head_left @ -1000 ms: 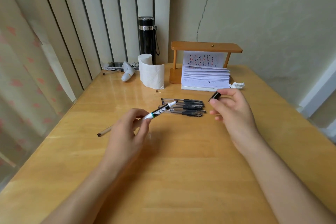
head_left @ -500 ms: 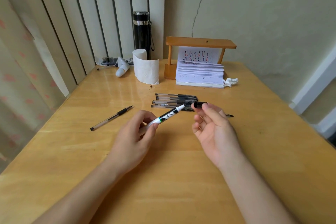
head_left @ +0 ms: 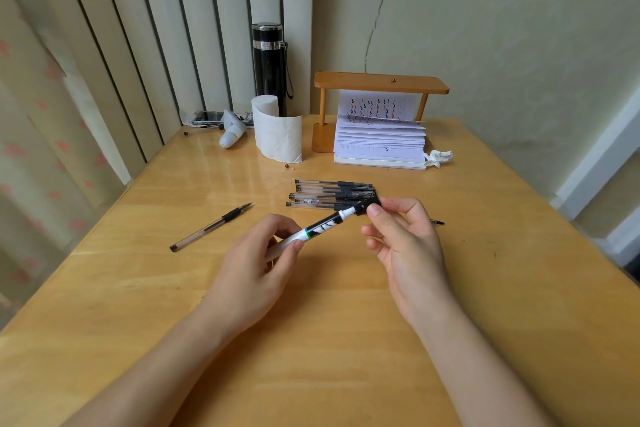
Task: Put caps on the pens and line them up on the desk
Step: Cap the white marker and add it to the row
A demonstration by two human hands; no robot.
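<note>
My left hand (head_left: 256,274) grips a white marker (head_left: 322,226) with black and green print, its tip pointing up and right. My right hand (head_left: 405,246) pinches a black cap (head_left: 367,207) that sits over the marker's tip. Behind them several clear pens with black caps (head_left: 332,193) lie side by side in a row on the wooden desk (head_left: 311,340). One uncapped clear pen (head_left: 210,227) lies apart on the left, slanted. Another pen's tip (head_left: 437,222) shows from behind my right hand.
At the back stand a black flask (head_left: 269,69), a paper roll (head_left: 277,130), a wooden stand (head_left: 379,87) over a stack of white paper (head_left: 379,146), a crumpled tissue (head_left: 438,158), and a white object (head_left: 232,132) beside small clutter. Vertical blinds hang on the left.
My right hand has carried the black cap leftward from apart and onto the marker's tip. My left hand has kept hold of the marker.
</note>
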